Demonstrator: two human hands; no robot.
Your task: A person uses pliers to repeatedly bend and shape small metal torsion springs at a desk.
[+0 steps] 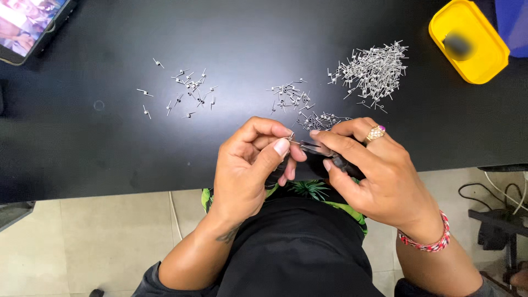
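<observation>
A small metal spring piece (291, 137) sits pinched between the thumb and fingertips of the left hand (250, 165), held just over the near edge of the black table (82, 148). The right hand (374, 170) is closed around dark-handled pliers (330, 157), whose tip meets the piece. Beyond lie a large pile of springs (374, 69), smaller clusters (291, 96), scattered ones (190, 88) and a yellow tray (484, 60)

Fingers of the right hand (369, 165) hide most of the dark pliers (330, 157). The metal piece (291, 137) pinched at their tips is too small to identify. A blurred object (457, 46) sits in the yellow tray (484, 69); the tablet (27, 25) is cropped at the corner.
</observation>
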